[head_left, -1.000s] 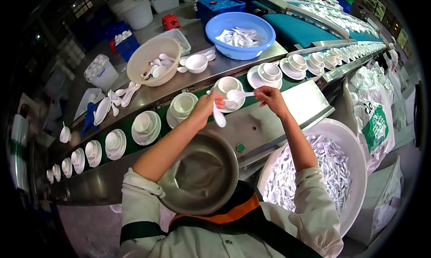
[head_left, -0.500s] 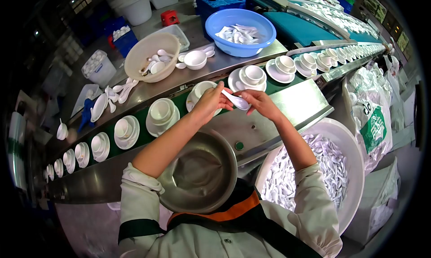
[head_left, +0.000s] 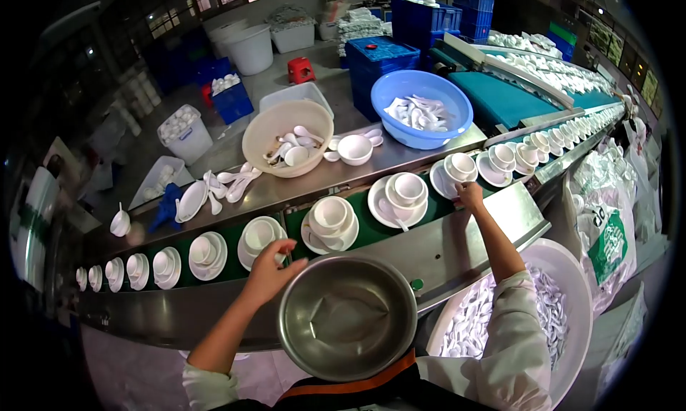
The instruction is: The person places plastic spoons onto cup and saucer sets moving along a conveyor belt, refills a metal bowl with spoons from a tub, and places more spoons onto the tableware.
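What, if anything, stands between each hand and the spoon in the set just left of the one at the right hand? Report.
For the right hand, nothing visible; only a strip of belt separates it from the spoon's set. For the left hand, the next cup set stands between it and the spoon.

Both bare forearms are stretched forward and set well apart, the right forearm point(head_left: 496, 241) reaching out farther than the left forearm point(head_left: 232, 325). The left hand point(head_left: 269, 271) is loosely spread, its thumb held away from lightly bent fingers, while the right hand point(head_left: 469, 195) has its fingers curled inward (I can't quite make out the tips from here).
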Tool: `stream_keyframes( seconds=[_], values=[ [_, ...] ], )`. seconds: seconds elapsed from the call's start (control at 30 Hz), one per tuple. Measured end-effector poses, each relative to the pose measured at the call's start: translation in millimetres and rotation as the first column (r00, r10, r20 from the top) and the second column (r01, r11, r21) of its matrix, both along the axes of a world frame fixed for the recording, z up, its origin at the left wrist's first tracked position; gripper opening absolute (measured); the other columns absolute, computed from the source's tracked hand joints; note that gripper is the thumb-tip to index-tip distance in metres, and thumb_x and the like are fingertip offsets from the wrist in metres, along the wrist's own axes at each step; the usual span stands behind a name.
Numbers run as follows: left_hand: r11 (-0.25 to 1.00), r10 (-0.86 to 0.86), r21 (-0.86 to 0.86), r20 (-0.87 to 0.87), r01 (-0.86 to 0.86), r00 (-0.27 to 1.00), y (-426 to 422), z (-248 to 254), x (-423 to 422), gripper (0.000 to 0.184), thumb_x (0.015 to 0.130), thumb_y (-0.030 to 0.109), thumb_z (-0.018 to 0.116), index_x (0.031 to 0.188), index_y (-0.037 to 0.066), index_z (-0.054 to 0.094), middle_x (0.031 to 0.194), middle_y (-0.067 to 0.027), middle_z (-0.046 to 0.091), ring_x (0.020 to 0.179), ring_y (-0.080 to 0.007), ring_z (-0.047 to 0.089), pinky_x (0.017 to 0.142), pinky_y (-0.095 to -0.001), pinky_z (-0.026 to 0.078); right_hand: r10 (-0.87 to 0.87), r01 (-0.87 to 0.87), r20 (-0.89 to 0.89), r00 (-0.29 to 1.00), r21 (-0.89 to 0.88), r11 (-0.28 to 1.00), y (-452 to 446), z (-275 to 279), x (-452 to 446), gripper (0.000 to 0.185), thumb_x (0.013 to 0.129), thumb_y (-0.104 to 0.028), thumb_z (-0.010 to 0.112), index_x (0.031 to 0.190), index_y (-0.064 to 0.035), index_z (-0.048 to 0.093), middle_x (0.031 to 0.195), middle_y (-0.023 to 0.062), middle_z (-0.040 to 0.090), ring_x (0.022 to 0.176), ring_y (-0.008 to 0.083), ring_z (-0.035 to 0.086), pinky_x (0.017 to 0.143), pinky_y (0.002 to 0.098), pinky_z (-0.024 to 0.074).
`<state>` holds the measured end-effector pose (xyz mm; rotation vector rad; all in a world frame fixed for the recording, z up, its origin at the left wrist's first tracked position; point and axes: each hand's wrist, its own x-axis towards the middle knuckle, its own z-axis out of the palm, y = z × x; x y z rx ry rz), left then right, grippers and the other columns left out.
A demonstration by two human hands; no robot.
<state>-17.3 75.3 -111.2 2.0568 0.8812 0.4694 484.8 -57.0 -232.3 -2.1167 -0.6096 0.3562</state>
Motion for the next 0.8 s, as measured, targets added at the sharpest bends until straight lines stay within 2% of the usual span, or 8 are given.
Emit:
stream_keyframes(
  seconds=[0.07, 0.23, 0.33, 0.4, 0.5, 0.63, 0.73, 0.8],
  values=[
    [0.950, 0.032, -0.309, 0.006, -0.029, 0.999, -4.0, -28.0, -41.0, 0.052, 0.074, 0.027, 0.071, 0.113, 0.000, 0.051, 0.098, -0.0075, 0.057, 0.088, -0.0136, 0.054, 0.080, -0.0288, 0.044, 0.115, -0.078, 0.184, 0.976, -0.194, 0.978, -12.2, 35.5, -35.8, 0.034, 0.085, -0.023, 0.056, 0.104, 0.0048, 0.058, 0.075, 0.0172, 0.065, 0.055, 0.0237, 0.064, 0.047, 0.0305, 0.0526],
    [0.471, -0.191, -0.877, -0.001, 0.091, 0.982, -12.5, -56.4, -75.9, 0.050, 0.077, 0.025, 0.068, 0.115, -0.002, 0.050, 0.102, -0.0071, 0.057, 0.093, -0.0150, 0.054, 0.082, -0.0278, 0.043, 0.303, -0.237, -0.190, 0.934, 0.307, 0.922, -94.7, 70.3, -167.1, 0.053, 0.085, -0.037, 0.056, 0.123, -0.0023, 0.046, 0.105, 0.0174, 0.059, 0.086, 0.0184, 0.061, 0.068, 0.0299, 0.0517],
    [0.611, -0.416, -0.765, -0.090, 0.205, 0.905, -32.8, -42.6, -53.1, 0.046, 0.078, 0.023, 0.067, 0.113, -0.002, 0.051, 0.100, -0.0074, 0.058, 0.091, -0.0154, 0.054, 0.081, -0.0285, 0.043, 0.437, -0.224, -0.327, 0.838, 0.524, 0.821, -168.4, 69.1, -268.6, 0.063, 0.084, -0.041, 0.056, 0.131, -0.0045, 0.035, 0.117, 0.0145, 0.053, 0.097, 0.0203, 0.056, 0.080, 0.0314, 0.0477],
    [0.534, -0.527, -0.788, -0.029, 0.304, 0.849, -64.5, -32.0, -24.8, 0.039, 0.079, 0.018, 0.062, 0.109, -0.004, 0.053, 0.099, -0.0085, 0.058, 0.092, -0.0162, 0.054, 0.079, -0.0288, 0.043, 0.275, -0.182, -0.150, 0.950, 0.449, 0.875, -203.8, 67.9, -332.9, 0.060, 0.086, -0.040, 0.055, 0.131, -0.0045, 0.035, 0.116, 0.0156, 0.054, 0.099, 0.0231, 0.055, 0.083, 0.0338, 0.0449],
    [0.734, -0.440, -0.605, -0.075, 0.309, 0.895, -123.8, -19.9, 21.0, 0.033, 0.078, 0.009, 0.047, 0.105, -0.009, 0.053, 0.099, -0.0121, 0.059, 0.093, -0.0193, 0.055, 0.080, -0.0304, 0.043, -0.229, 0.313, -0.459, 0.859, 0.116, 0.943, -261.2, 46.8, -376.4, 0.055, 0.087, -0.037, 0.054, 0.127, -0.0022, 0.038, 0.109, 0.0168, 0.056, 0.100, 0.0221, 0.054, 0.086, 0.0331, 0.0418],
    [0.571, -0.790, -0.352, 0.010, 0.741, 0.614, -220.9, -62.1, 106.6, 0.041, 0.078, 0.010, 0.048, 0.116, -0.006, 0.047, 0.106, -0.0151, 0.057, 0.100, -0.0238, 0.052, 0.088, -0.0306, 0.038, -0.555, 0.664, -0.403, 0.727, 0.208, 0.719, -364.1, -38.1, -385.6, 0.054, 0.089, -0.039, 0.049, 0.126, -0.0008, 0.037, 0.104, 0.0178, 0.056, 0.096, 0.0239, 0.055, 0.085, 0.0333, 0.0418],
    [0.455, -0.853, -0.449, 0.026, 0.769, 0.521, -289.0, -161.0, 181.2, 0.055, 0.077, 0.008, 0.049, 0.129, -0.004, 0.034, 0.122, -0.0169, 0.048, 0.112, -0.0233, 0.045, 0.095, -0.0309, 0.033, -0.672, 0.761, -0.471, 0.571, -0.004, 0.649, -447.4, -115.0, -389.1, 0.069, 0.084, -0.044, 0.054, 0.133, -0.0023, 0.029, 0.117, 0.0276, 0.050, 0.110, 0.0348, 0.050, 0.091, 0.0351, 0.0395],
    [0.469, -0.883, -0.245, -0.149, 0.849, 0.445, -319.0, -183.8, 216.7, 0.074, 0.074, 0.000, 0.046, 0.139, 0.004, 0.011, 0.133, -0.0272, 0.028, 0.121, -0.0388, 0.034, 0.099, -0.0369, 0.031, -0.746, 0.677, -0.262, 0.612, -0.314, 0.666, -498.0, -166.1, -406.6, 0.087, 0.074, -0.051, 0.064, 0.137, -0.0060, 0.024, 0.126, 0.0310, 0.040, 0.117, 0.0386, 0.042, 0.094, 0.0381, 0.0385]
  ],
)
